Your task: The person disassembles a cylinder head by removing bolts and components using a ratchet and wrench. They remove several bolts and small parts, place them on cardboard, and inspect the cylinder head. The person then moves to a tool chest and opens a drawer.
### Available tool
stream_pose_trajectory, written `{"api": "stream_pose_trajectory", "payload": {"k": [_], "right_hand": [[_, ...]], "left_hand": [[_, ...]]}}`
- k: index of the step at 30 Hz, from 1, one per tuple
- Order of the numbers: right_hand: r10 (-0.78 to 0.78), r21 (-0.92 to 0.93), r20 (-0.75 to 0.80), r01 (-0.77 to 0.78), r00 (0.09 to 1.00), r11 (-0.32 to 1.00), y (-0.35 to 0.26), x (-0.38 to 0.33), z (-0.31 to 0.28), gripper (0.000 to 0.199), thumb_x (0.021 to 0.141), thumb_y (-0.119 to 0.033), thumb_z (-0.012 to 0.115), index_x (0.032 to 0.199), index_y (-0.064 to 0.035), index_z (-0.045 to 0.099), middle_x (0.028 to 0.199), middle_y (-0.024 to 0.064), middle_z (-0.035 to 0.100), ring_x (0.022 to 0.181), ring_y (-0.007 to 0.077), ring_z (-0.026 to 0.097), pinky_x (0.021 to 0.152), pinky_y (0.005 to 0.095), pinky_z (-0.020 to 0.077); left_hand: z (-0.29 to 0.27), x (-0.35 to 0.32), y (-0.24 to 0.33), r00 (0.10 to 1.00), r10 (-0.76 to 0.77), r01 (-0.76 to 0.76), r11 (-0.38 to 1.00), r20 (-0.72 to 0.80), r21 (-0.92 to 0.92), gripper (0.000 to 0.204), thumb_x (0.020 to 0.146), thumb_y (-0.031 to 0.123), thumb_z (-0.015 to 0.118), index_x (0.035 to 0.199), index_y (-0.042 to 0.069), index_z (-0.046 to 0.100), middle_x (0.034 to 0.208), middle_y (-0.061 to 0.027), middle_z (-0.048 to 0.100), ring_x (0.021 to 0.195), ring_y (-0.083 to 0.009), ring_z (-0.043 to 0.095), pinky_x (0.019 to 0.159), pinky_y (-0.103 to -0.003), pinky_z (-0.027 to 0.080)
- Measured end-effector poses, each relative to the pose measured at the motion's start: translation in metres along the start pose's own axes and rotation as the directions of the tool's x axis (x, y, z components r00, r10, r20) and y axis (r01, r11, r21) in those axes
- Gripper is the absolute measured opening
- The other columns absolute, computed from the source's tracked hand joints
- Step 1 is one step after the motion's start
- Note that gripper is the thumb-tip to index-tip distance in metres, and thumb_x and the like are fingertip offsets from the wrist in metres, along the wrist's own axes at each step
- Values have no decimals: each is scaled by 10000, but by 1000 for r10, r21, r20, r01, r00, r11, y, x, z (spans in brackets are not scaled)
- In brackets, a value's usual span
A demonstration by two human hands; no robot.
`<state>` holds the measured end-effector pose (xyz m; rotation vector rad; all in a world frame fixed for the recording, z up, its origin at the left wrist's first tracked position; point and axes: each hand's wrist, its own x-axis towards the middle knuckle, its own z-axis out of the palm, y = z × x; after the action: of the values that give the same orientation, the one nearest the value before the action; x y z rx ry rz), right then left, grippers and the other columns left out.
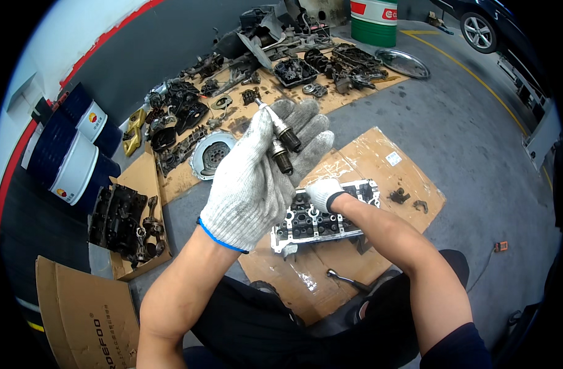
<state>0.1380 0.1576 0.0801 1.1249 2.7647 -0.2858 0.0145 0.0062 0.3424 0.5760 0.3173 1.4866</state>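
My left hand, in a white knitted glove with a blue cuff, is raised palm up. Two spark plugs lie across its palm under the thumb, their dark threaded ends pointing toward the lower right. Below and beyond it, a cylinder head rests on flattened cardboard. My right hand, gloved too, is over the middle of the cylinder head. Its fingers are curled downward, and whatever is in them is hidden. A ratchet wrench with a dark handle lies on the cardboard near my feet.
Small dark metal parts lie right of the cylinder head. Beyond, many greasy engine parts cover more cardboard. Blue drums and a cardboard box stand left; a green drum is at the back. A car wheel shows upper right.
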Motion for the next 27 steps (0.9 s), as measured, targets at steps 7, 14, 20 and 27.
{"api": "stream_pose_trajectory", "payload": {"k": [7, 14, 20, 27], "right_hand": [[-179, -149, -62, 169, 982, 974, -13, 3, 5, 201, 838, -176, 657, 990, -107, 769, 1009, 187, 741, 971, 344, 723, 796, 462, 562], [21, -36, 19, -20, 1000, 999, -18, -3, -1, 211, 888, -184, 603, 980, -91, 769, 984, 199, 752, 973, 336, 733, 818, 453, 567], [-238, -288, -136, 192, 962, 938, -12, -4, 6, 190, 812, -128, 652, 951, -97, 778, 894, 171, 740, 882, 341, 731, 751, 460, 568], [56, 10, 18, -56, 998, 998, -23, -9, -14, 237, 894, -185, 608, 1006, -65, 779, 1036, 188, 754, 989, 337, 733, 821, 444, 575]], "left_hand": [[0, -1, 2, 999, -20, 20, 1000, 45, -2, 396, 1110, 281, 362, 1340, 1, 520, 1398, -225, 554, 1281, -353, 585, 1068, -462, 571], [4, -4, 3, 997, 15, -26, 988, 70, 154, 410, 1104, 310, 380, 1355, 11, 505, 1402, -217, 556, 1295, -357, 575, 1079, -483, 549], [14, -8, 0, 991, 46, -86, 940, 125, 331, 407, 1085, 331, 451, 1366, 41, 498, 1424, -219, 536, 1322, -357, 551, 1095, -501, 522], [14, -12, 1, 990, 52, -101, 910, 132, 403, 419, 1067, 327, 501, 1376, 45, 485, 1432, -219, 527, 1329, -364, 542, 1092, -514, 521]]}}
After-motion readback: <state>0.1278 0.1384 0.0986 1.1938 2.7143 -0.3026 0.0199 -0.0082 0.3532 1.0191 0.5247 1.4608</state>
